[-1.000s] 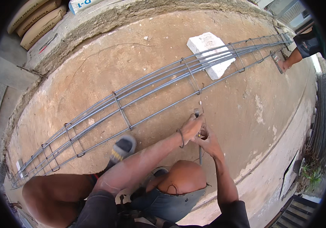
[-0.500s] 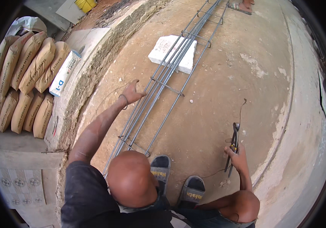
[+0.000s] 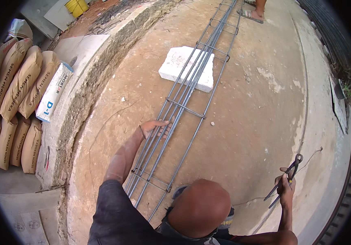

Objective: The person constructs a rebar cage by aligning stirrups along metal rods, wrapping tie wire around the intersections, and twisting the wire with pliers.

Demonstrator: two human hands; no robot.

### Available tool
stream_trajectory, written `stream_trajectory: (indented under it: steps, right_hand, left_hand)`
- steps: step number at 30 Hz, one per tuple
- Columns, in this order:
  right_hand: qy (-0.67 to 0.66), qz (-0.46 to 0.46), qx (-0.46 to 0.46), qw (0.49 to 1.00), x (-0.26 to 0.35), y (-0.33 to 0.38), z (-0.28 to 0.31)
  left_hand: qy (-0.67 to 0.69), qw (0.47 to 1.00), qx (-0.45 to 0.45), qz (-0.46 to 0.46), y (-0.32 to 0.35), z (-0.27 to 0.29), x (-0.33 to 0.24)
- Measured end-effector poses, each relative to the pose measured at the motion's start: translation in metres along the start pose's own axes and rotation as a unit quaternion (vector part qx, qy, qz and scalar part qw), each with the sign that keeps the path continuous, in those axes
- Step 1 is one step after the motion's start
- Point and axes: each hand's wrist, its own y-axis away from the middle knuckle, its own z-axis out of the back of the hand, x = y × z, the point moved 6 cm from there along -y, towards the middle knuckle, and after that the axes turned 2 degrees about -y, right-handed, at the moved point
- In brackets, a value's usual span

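Observation:
A long rebar cage (image 3: 185,108) of grey steel bars with square ties runs from near my knee (image 3: 200,208) to the far top. My left hand (image 3: 155,128) is closed around bars on its left side, thumb above and other fingers showing between the bars. Out to the right, my right hand (image 3: 286,185) grips dark pincers (image 3: 293,166) by the handles, their jaws pointing up and away. A thin wire (image 3: 321,149) with a twisted end extends past the pincers; a thin strand also trails left from near the handles. Whether my right fingers hold the wire is unclear.
A white block (image 3: 175,65) lies beneath the cage. Brown paper sacks (image 3: 26,81) and a white sack (image 3: 55,92) are stacked left, beyond a rough concrete edge (image 3: 89,77). Another person's sandalled foot (image 3: 255,15) stands at the far end. A yellow bucket (image 3: 76,7) is at upper left.
My left hand has gone from open beside the cage to gripping its bars. My right hand has moved outward to the right with the pincers and wire. The view has shifted.

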Motion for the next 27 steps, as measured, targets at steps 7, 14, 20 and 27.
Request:
stream_trajectory:
  steps: [7, 14, 20, 27]
  right_hand:
    - [0.096, 0.008, 0.036, 0.995, 0.038, 0.046, -0.062]
    - [0.095, 0.069, 0.084, 0.989, 0.151, 0.066, -0.115]
    - [0.261, 0.144, -0.231, 0.926, 0.242, 0.039, -0.090]
    - [0.662, 0.322, -0.243, 0.632, 0.278, -0.119, -0.087]
  left_hand:
    - [0.065, 0.996, 0.042, 0.040, -0.015, -0.021, 0.005]
    - [-0.136, 0.972, -0.186, 0.051, -0.011, -0.004, 0.002]
    - [-0.203, 0.944, -0.260, 0.023, -0.013, -0.010, -0.007]
    - [-0.202, 0.934, -0.286, 0.069, -0.004, -0.016, -0.021]
